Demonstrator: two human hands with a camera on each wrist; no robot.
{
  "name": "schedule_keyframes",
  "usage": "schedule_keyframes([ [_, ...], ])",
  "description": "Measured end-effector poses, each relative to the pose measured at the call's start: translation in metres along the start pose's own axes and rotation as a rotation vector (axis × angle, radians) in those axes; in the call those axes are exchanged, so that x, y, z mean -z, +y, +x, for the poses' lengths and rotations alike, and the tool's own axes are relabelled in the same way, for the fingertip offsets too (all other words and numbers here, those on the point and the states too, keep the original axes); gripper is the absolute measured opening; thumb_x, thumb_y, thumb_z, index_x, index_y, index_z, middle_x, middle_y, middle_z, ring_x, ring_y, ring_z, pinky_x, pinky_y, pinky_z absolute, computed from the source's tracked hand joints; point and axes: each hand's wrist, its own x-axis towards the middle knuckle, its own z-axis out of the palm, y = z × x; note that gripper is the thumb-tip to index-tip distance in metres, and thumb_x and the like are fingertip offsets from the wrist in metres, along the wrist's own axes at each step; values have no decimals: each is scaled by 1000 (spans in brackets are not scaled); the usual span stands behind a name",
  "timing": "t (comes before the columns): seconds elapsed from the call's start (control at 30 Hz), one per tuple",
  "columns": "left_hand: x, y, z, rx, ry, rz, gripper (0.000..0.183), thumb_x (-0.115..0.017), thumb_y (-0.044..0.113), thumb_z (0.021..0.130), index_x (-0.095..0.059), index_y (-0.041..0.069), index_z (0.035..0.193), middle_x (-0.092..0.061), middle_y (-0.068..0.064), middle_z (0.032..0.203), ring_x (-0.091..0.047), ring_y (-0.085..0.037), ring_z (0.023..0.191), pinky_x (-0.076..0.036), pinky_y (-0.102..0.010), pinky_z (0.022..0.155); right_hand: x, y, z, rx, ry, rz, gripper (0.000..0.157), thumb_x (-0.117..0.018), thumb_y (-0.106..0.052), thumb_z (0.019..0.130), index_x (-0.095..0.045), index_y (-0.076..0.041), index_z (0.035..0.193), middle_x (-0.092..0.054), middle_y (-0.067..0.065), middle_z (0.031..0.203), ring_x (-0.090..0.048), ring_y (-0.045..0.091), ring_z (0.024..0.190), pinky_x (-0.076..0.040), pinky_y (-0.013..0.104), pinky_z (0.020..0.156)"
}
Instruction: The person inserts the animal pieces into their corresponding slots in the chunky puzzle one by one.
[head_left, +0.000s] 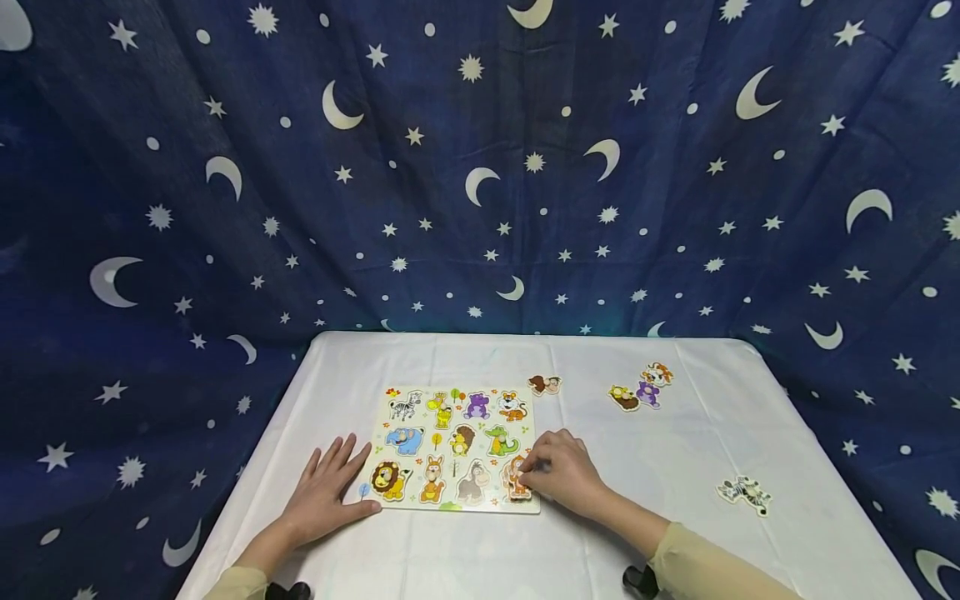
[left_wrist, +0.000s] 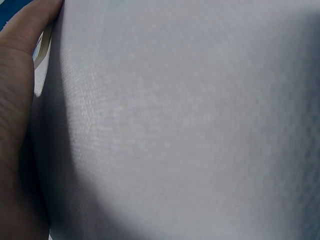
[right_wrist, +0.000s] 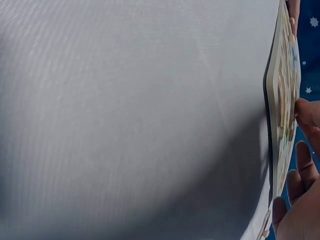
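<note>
A wooden animal puzzle board [head_left: 416, 503] lies flat on the white tabletop. My right hand [head_left: 566, 473] pinches an orange animal puzzle piece [head_left: 516, 477] between thumb and fingers, over the board's bottom right corner. In the right wrist view, the fingertips [right_wrist: 306, 111] are right at the board's face. My left hand [head_left: 324, 492] lies with fingers spread on the tabletop, its thumb at the board's lower left edge. Lion [head_left: 388, 481], kangaroo [head_left: 432, 482] and crocodile [head_left: 501, 442] figures show on the board, with a pale gorilla picture [head_left: 473, 483] beside the held piece.
A brown animal piece [head_left: 544, 384] lies off the board's top right corner. Farther right sit a hedgehog piece [head_left: 624, 398], a purple piece [head_left: 648, 394] and an orange-and-white piece [head_left: 657, 373], close together. A zebra piece [head_left: 744, 494] lies near the right. A starry blue cloth [head_left: 480, 208] hangs behind.
</note>
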Motion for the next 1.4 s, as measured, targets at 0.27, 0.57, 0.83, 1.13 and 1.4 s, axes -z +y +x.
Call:
schedule_keyframes([
  [0.27,2,3,1,9,-14,-23,104,-70,76,78,-39,18,160,-23,-15,168,-13,-38,155,-2,-60,123,-5,-3,0,16,-8,-2,21,-91,-28,73,-73,-38,75,-56,-24,85,-45,4,85,-36,35,81],
  [0.57,2,3,1,0,1,-17,103,-70,75,79,-41,17,159,-24,-15,168,-14,-39,155,-3,-60,123,-10,-5,1,-16,-39,-23,19,-90,-27,74,-73,-35,75,-56,-24,85,-45,5,85,-36,35,80],
  [0.83,2,3,0,-9,7,-21,102,-70,74,79,-41,17,159,-25,-16,167,-15,-40,154,-4,-61,122,-11,-4,0,-6,-35,-17,20,-91,-26,74,-73,-36,75,-56,-24,86,-45,4,85,-35,35,79],
  [1.13,4,3,-1,-3,0,-27,102,-70,74,80,-40,18,159,-24,-16,167,-15,-39,154,-4,-61,122,-13,-5,-1,-13,-26,-19,22,-90,-27,73,-72,-38,73,-56,-25,86,-45,4,86,-36,34,79],
  [1.4,3,3,0,-7,1,-25,102,-70,75,80,-40,17,159,-24,-16,167,-14,-39,155,-3,-61,122,-14,-5,-1,-18,-20,-24,22,-90,-27,73,-71,-38,72,-56,-25,86,-46,4,86,-37,35,79],
])
